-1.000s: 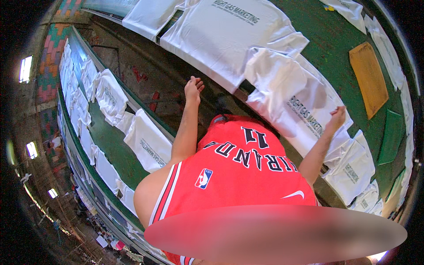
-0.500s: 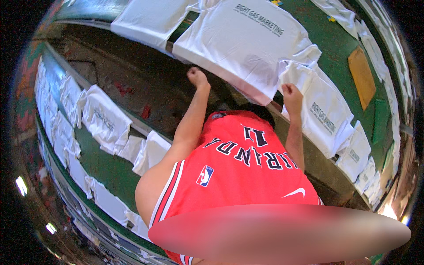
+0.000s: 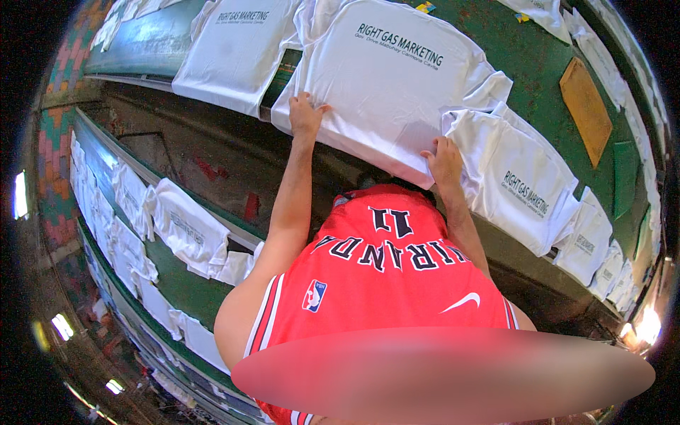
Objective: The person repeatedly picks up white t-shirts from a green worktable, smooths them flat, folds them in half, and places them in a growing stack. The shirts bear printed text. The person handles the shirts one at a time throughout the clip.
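Observation:
A white T-shirt with dark print [image 3: 386, 85] lies spread on the long green table in front of me, its lower part draped over the near edge. My left hand [image 3: 306, 117] rests on the shirt's lower left corner, fingers laid on the cloth and thumb stretched out to the right. At the lower right corner, my right hand [image 3: 445, 161] touches the cloth with its fingers bent a little and its thumb apart, pointing left. Neither hand is closed round the fabric. Small wrinkles show beside the left fingers.
Another printed white shirt [image 3: 241, 53] lies to the left, and one more [image 3: 513, 173] to the right. A flat yellow-brown board [image 3: 586, 111] sits on the green tabletop [image 3: 513, 64]. Behind me on the left, a second table carries several white shirts [image 3: 185, 223]. A dark aisle runs between.
Both hands were closed near the shirt's lower edge; now their fingers are opened onto its lower corners. The left hand moved slightly left, the right slightly left and nearer.

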A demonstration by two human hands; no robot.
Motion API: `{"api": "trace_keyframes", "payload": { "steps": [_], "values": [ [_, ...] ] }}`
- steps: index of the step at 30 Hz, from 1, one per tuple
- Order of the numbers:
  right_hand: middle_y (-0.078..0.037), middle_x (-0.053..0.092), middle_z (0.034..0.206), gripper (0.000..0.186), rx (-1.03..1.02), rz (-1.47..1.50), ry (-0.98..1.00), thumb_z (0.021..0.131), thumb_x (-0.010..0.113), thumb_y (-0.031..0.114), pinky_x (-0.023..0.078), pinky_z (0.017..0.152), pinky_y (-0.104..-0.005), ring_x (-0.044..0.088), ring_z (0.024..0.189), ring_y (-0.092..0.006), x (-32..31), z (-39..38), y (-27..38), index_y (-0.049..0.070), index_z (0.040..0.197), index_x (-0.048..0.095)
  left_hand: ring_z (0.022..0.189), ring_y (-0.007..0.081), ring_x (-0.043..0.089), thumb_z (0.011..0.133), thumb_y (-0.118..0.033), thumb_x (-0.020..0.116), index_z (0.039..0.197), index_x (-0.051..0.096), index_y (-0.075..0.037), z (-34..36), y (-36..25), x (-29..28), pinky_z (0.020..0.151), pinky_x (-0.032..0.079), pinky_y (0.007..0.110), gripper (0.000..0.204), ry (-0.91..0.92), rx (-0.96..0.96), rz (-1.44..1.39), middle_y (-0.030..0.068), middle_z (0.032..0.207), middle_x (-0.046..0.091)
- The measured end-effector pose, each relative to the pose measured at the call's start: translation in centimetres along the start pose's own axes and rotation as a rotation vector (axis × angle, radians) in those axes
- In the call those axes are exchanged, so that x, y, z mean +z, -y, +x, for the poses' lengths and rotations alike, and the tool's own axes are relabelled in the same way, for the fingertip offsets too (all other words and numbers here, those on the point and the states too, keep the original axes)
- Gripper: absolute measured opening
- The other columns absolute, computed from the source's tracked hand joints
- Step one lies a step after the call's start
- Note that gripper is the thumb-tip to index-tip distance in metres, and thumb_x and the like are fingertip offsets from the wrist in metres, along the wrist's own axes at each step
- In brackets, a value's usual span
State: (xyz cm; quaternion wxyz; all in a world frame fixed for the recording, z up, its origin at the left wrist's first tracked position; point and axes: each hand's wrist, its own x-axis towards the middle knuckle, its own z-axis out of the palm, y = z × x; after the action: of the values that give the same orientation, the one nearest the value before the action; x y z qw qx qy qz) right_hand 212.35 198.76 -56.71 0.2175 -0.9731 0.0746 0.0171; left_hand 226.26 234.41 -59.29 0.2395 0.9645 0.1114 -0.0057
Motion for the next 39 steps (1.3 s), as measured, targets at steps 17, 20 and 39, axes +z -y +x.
{"api": "trace_keyframes", "payload": {
  "steps": [17,20,39],
  "values": [
    [-0.014,0.061,0.098,0.021,0.001,0.126,-0.107,0.089,0.071,0.025,0.053,0.079,-0.0471,0.064,0.096,-0.0353,2.1,-1.9,-0.7,0.006,0.096,0.063,0.093,0.0361,0.069,0.086,-0.006,0.07,0.103,0.068,0.003,1.2,-0.3,0.1,0.083,0.054,0.045,0.019,0.074,0.111,-0.032,0.0204,0.096,0.072],
    [-0.014,0.061,0.098,0.019,0.023,0.116,-0.075,0.089,0.071,0.02,0.052,0.078,-0.0464,0.063,0.094,-0.0358,2.6,-2.0,-0.5,0.006,0.099,0.062,0.096,0.0387,0.064,0.088,-0.006,0.067,0.101,0.07,0.001,1.8,-0.1,-0.8,0.085,0.051,0.047,0.015,0.064,0.219,-0.015,0.0211,0.098,0.067],
    [-0.018,0.054,0.1,0.009,0.312,-0.082,-0.326,0.095,0.061,0.005,0.045,0.08,-0.0503,0.055,0.095,-0.0417,-3.6,-4.1,8.7,0.002,0.1,0.054,0.085,0.0319,0.061,0.088,0.001,0.067,0.092,0.066,0.003,2.6,-1.8,-10.0,0.074,0.049,0.04,0.005,-0.023,0.399,-0.553,0.0153,0.093,0.061]
  ]
}}
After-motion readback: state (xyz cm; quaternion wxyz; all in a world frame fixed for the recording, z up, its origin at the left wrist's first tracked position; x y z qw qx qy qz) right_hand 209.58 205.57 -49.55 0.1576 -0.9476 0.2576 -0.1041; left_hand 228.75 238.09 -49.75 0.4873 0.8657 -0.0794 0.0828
